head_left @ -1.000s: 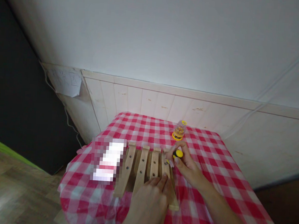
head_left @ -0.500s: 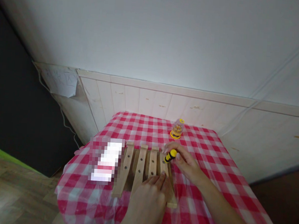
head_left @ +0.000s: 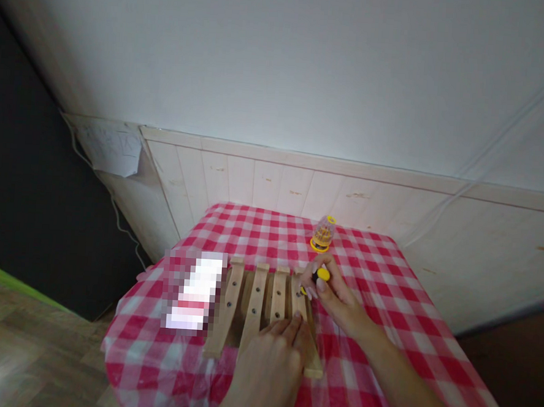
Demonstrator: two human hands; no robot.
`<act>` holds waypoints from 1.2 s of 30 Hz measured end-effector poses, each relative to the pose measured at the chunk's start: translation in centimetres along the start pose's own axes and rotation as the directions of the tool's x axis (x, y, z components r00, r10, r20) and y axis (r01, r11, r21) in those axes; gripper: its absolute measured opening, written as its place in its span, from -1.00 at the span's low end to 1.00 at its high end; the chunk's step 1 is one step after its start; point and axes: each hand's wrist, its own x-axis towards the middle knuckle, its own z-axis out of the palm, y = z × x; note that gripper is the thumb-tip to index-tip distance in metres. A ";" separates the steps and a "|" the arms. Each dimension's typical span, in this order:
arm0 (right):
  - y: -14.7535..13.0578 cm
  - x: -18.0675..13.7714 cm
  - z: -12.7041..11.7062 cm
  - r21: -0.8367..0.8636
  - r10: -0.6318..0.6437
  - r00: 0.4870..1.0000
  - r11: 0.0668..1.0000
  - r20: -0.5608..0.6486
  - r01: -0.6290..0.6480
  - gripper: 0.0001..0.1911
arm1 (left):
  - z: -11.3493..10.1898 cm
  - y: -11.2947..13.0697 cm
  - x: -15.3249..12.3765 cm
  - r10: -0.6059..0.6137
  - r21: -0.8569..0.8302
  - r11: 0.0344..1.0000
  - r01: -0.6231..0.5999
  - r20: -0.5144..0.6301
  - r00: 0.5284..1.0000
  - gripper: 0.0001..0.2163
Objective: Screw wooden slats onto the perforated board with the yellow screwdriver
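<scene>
My right hand has its fingers closed around a short yellow and black screwdriver. The tool stands over the upper screw of the rightmost wooden slat; its tip is hidden. Lying with fingers stretched out, my left hand presses on the lower right part of the wooden slat piece and covers some of it. Dark screw heads show in several slats. The piece lies flat on the table.
A red and white checked cloth covers the table. Behind my right hand stands a clear, yellow-based bit holder. Left of the slats lies a pixelated bright object. The panelled wall borders the table's far side.
My right hand's fingers have wrapped further around the screwdriver, and its yellow end has shifted slightly right. My left hand has stayed in place on the slats.
</scene>
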 end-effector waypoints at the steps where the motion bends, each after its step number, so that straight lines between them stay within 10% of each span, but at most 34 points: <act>1: 0.1 0.0 0.1 0.013 0.012 1.000 1.000 -0.016 -0.012 -0.60 | -0.1 0.0 0.0 -0.003 -0.005 1.000 0.003 0.008 1.000 -0.51; 7: -0.2 0.3 0.3 0.130 0.098 0.994 0.986 0.041 -0.103 -0.49 | 0.0 -0.1 0.0 -0.003 -0.009 1.000 0.003 0.020 1.000 -0.55; 16: -0.6 0.2 -0.8 -0.129 -0.048 0.996 0.990 0.078 0.058 -0.62 | 0.5 -0.3 -0.1 0.017 -0.007 1.000 -0.017 -0.030 0.999 -0.55; 36: -0.3 0.2 0.6 0.179 0.080 0.996 0.980 0.039 -0.086 -0.48 | 0.2 -0.2 0.0 0.007 0.010 1.000 -0.007 0.001 1.000 -0.54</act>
